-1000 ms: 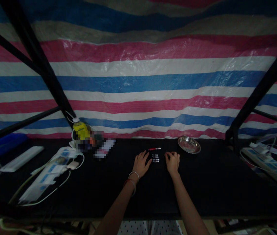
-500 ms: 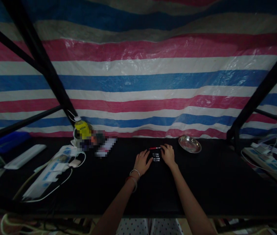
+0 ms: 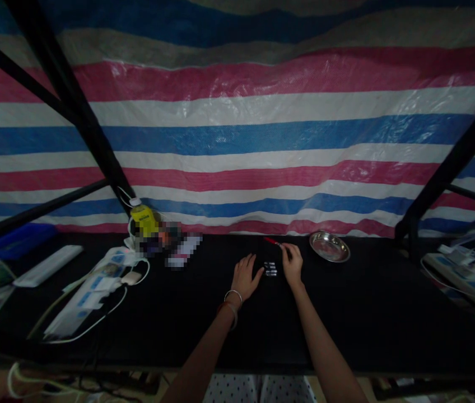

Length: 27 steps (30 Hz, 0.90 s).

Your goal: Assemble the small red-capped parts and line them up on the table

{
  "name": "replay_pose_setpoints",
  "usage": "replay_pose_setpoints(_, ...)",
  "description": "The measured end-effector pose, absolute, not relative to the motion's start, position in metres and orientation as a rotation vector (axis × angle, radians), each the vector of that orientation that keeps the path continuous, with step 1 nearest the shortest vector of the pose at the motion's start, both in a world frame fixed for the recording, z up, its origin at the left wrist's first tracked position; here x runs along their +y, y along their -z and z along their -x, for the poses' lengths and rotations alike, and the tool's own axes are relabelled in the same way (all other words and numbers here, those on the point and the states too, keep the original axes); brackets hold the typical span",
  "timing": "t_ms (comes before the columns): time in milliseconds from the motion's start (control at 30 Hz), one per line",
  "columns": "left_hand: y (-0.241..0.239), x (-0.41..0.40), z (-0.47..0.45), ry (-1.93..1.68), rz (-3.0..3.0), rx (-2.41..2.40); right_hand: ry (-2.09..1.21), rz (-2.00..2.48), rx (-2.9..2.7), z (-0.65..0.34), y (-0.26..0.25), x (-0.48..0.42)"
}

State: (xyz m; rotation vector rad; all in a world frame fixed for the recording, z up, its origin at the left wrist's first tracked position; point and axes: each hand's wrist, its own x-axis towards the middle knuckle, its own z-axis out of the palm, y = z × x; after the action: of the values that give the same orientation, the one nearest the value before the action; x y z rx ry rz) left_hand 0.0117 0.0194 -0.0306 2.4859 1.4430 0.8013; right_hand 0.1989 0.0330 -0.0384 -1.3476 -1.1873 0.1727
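Note:
My right hand (image 3: 293, 264) is closed around a thin red-handled tool (image 3: 271, 242) and holds it tilted just above the black table (image 3: 347, 313). My left hand (image 3: 245, 276) lies flat on the table with its fingers spread, a bangle on its wrist. Between the two hands lie a few small shiny metal pieces (image 3: 269, 268) in a short stack of rows.
A round steel dish (image 3: 329, 247) sits right of my right hand. At the left are a yellow bottle (image 3: 142, 220), a white power strip (image 3: 90, 291) with cables and a white flat bar (image 3: 48, 265). Another power strip (image 3: 464, 274) lies far right. A striped tarp hangs behind.
My right hand went from the table's right side to the red tool, gripped it and lifted its tip up and left. My left hand stayed flat.

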Motion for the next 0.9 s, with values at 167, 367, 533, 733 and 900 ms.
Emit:
replay_pose_setpoints(167, 0.032, 0.02, -0.012, -0.849, -2.45, 1.449, -0.914, 0.963, -0.544, -0.193, 0.05, 0.043)
replay_pose_setpoints(367, 0.034, 0.02, -0.011, -0.853, -2.418, 1.48, -1.204, 0.746, -0.355, -0.203, 0.051, 0.046)
replay_pose_setpoints(533, 0.034, 0.021, -0.012, -0.867, -2.417, 1.47, -1.314, 0.657, -0.206, -0.205, 0.046, 0.042)
replay_pose_setpoints(733, 0.033, 0.02, -0.009, -0.949, -2.405, 1.445, -1.256, 0.744, -0.32, -0.198, 0.045, 0.041)
replay_pose_setpoints(900, 0.029, 0.019, -0.008, -1.031, -2.366, 1.479, -1.205, 0.83, -0.462, -0.189, 0.044, 0.038)
